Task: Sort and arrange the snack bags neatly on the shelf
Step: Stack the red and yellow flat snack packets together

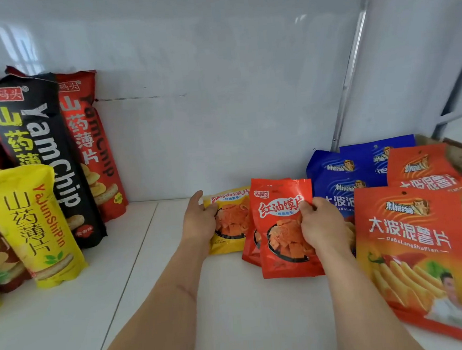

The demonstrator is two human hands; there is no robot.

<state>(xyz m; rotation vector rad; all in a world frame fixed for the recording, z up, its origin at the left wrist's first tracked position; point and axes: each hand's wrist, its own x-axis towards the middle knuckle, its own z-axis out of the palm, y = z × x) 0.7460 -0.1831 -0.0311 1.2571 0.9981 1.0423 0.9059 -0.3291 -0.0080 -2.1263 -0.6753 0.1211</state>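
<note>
A: Where are the hands?

B: Centre of the frame, low against the back wall. The right hand (322,223) pinches the small red bag (284,227), thumb on its front and the other fingers hidden behind. The left hand (200,220) curls its fingers over the left edge of the small yellow bag (229,221), which leans behind and just beside the red one.

A: How would those bags handle?

B: Light, I'd judge; thin glossy film that crinkles, puffed with air, flat sealed edges. Probably slippery, and the chips inside would crack if squeezed (so hold the sealed top or side seams, not the belly). Another red bag seems tucked behind the front one.

A: And the rest?

B: At the right, big orange bags (409,244) overlap blue bags (334,178), all limp and slanted. At the left, tall narrow packs stand upright: a black pack (39,150), a red pack (88,141), a yellow pack (36,224). The white shelf (234,311) looks smooth, so bags could slide
</note>
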